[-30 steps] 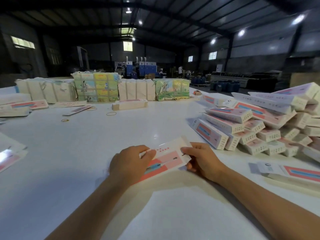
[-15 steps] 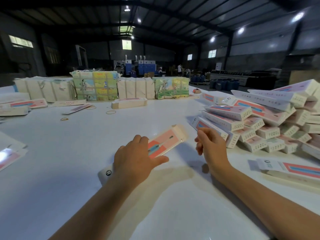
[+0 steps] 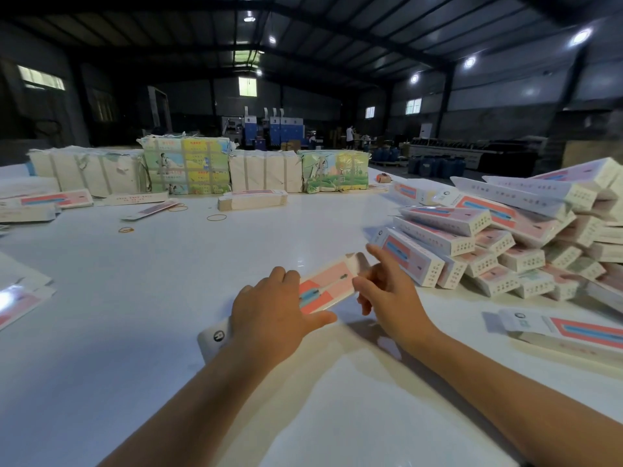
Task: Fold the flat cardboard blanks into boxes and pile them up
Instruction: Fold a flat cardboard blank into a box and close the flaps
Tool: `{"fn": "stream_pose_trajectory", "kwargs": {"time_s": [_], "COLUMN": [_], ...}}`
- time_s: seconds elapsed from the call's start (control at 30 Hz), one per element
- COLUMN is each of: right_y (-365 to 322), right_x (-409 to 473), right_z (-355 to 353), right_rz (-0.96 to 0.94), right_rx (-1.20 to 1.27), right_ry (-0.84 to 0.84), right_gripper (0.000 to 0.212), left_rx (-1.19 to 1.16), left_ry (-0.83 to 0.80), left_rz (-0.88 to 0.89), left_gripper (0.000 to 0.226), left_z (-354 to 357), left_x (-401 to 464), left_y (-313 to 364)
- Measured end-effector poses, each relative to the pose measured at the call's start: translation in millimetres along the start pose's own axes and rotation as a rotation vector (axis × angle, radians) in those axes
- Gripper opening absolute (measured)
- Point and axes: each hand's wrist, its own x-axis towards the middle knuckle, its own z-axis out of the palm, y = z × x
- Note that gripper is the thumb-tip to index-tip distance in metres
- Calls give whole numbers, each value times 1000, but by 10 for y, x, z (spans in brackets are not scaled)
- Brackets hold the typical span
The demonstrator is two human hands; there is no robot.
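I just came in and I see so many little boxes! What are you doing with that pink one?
A person is folding flat cardboard into boxes at a big white table. The left hand grips a pink box across its middle, while the right hand works on the open flap at its far end, so this one is not closed yet. On the right sits a pile of finished boxes. A stack of flat blanks waits farther back.
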Motion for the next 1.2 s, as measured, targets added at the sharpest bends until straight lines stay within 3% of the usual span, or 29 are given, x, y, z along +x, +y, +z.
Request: {"fn": "stream_pose_trajectory", "kwargs": {"time_s": [0.07,0.17,0.33,0.57,0.7,0.73,0.8,0.87,0.93,1.0,1.07,1.17,1.2], "right_y": [8,-6,-43,-24,-24,-39,-40,-70,-59,-45,-10,56,92], "right_x": [2,-23,-50,-30,1,9,45,86,121,122,70,-24,-44], "right_z": [4,3,-10,-12,-49,-64,-91,-98,-118,-123,-85,-13,23], "right_rz": [34,-59,-169,-109,-299,-331,-246,42,365,438,256,-161,-220], "right_rx": [-52,-157,-277,-343,-657,-641,-438,-52,442,570,347,-385,-483], "right_ry": [-47,-59,-84,-102,120,181,216,115,-72,-161,-132,-85,-78], "right_gripper": [42,23,24,21,13,24,59,79,64,31,15,14,11], "left_rx": [19,8,-26,-40,-77,-92,-106,-109,-102,-86,-87,-42,-24], "left_ry": [-3,3,18,15,49,54,56,49,23,1,-5,23,35], "left_rz": [8,10,31,100,61,54,51,61,77,89,89,92,87], "left_gripper": [74,72,68,67,66,66,66,66,68,70,70,67,65], "left_z": [3,-1,-14,18,28,25,23,23,31,42,56,87,95], "left_x": [-3,-8,-15,-33,-17,-16,-21,-28,-35,-40,-38,-33,-32], "left_y": [11,16,23,7,-6,-11,-17,-13,-7,-4,8,59,79]}}
